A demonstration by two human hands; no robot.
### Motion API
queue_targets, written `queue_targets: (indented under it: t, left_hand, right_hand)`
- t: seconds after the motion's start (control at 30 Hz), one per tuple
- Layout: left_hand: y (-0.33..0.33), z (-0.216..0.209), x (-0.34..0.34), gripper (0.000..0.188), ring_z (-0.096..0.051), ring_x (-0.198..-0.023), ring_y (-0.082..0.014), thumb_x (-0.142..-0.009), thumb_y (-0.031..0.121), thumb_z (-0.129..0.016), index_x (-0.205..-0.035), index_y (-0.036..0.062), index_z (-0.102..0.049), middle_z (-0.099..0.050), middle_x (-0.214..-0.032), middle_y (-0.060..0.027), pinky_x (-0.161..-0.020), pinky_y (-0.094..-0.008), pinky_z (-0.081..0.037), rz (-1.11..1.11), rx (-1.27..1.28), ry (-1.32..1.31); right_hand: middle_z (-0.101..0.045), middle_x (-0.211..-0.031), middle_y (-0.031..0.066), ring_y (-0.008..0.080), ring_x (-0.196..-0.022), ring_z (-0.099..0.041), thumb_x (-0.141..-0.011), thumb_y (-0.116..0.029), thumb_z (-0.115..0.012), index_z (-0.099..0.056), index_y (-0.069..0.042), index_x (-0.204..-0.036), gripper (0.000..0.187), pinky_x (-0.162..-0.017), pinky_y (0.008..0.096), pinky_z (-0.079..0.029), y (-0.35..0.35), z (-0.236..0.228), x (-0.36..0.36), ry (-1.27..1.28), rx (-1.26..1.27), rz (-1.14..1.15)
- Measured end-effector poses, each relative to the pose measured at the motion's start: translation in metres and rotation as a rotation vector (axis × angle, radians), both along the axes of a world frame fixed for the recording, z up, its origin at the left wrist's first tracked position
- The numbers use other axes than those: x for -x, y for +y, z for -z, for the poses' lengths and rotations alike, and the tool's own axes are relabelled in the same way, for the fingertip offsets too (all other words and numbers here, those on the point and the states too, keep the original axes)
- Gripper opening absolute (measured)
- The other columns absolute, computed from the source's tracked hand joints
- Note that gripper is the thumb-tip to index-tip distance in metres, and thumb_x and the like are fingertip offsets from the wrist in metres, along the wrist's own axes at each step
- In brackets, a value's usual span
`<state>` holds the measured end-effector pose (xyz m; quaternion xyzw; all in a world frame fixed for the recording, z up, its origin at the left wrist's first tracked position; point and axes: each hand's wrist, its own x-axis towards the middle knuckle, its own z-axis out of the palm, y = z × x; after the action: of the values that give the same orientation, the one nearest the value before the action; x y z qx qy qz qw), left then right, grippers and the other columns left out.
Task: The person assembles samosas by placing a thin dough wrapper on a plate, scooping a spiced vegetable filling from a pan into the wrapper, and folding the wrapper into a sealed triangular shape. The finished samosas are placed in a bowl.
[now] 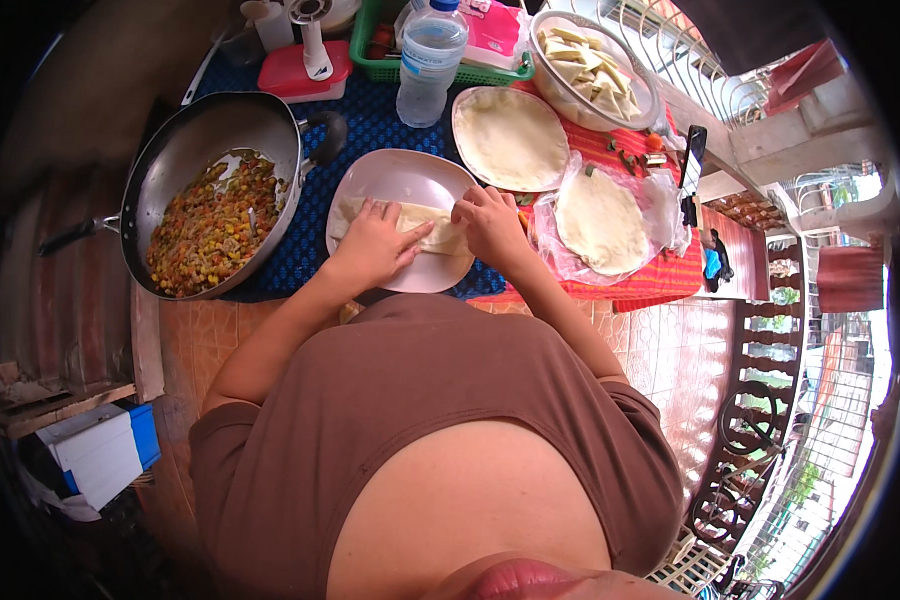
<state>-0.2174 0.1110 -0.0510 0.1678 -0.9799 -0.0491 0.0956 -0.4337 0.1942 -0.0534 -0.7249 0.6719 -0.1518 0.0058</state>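
Note:
A pale, thin spring roll wrapper (pixel 438 229) lies folded into a long shape on a light, rounded-square plate (pixel 390 172) in front of me. My left hand (pixel 378 245) rests on its left part, fingers spread and nearly flat. At the right end of the wrapper, my right hand (pixel 490 222) has its fingertips pinched together on the edge. Any filling inside is hidden. To the left stands a large wok (pixel 282 125) holding a chopped vegetable mix (pixel 213 225) with a spoon handle sticking out.
Behind the plate stand a water bottle (pixel 432 65), a red-lidded box (pixel 300 75) and a green basket (pixel 370 66). A plate of round wrappers (pixel 510 135) and another wrapper on plastic (pixel 600 222) lie right. Farther back, a bowl (pixel 555 98) holds folded pieces. A phone (pixel 692 160) stands at the right edge.

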Motion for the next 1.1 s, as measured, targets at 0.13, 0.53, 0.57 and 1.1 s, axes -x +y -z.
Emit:
queue_targets:
  t: [0.13, 0.53, 0.57, 1.1]
  left_hand:
    - [0.001, 0.001, 0.0, 0.04, -0.055, -0.1, -0.038, -0.09, 0.042, -0.05, -0.128, 0.0273, -0.057, -0.054, -0.107, -0.0224, -0.102, -0.0527, -0.033, -0.008, 0.024, 0.005]
    - [-0.03, 0.002, 0.045, 0.016, -0.055, -0.093, -0.0331, -0.075, 0.007, -0.068, -0.091, 0.008, -0.065, -0.055, -0.097, -0.0145, -0.081, -0.0389, -0.044, 0.041, -0.56, 0.367]
    - [-0.03, -0.002, 0.048, 0.015, -0.056, -0.088, -0.0329, -0.074, 0.004, -0.068, -0.088, 0.0063, -0.065, -0.056, -0.093, -0.0146, -0.078, -0.0378, -0.045, 0.021, -0.595, 0.33]
    - [-0.022, -0.085, 0.053, 0.021, -0.061, -0.074, -0.0186, -0.068, -0.003, -0.07, -0.085, 0.0107, -0.071, -0.065, -0.077, -0.0004, -0.07, -0.0293, -0.048, 0.08, -0.081, 0.879]
  right_hand:
    - [-0.059, -0.093, 0.0054, 0.0255, -0.092, -0.055, -0.075, -0.008, -0.06, -0.064, -0.014, -0.094, 0.02, -0.081, 0.0393, -0.037, -0.001, -0.005, -0.005, -0.061, 0.069, 0.054]
    - [-0.063, -0.079, 0.0073, 0.0243, -0.084, -0.059, -0.066, -0.02, -0.077, -0.065, -0.008, -0.08, 0.022, -0.075, 0.0371, -0.045, -0.014, -0.008, -0.008, -0.304, -0.135, 0.107]
    - [-0.062, -0.077, 0.0068, 0.0243, -0.083, -0.059, -0.066, -0.016, -0.075, -0.065, -0.008, -0.077, 0.017, -0.074, 0.0368, -0.046, -0.013, -0.01, -0.008, -0.354, -0.144, 0.124]
    - [-0.054, -0.115, 0.0158, 0.0288, -0.106, -0.059, -0.089, -0.036, -0.062, -0.034, -0.01, -0.134, 0.059, -0.077, 0.0346, -0.053, 0.053, -0.042, -0.013, -2.177, -0.099, 0.039]
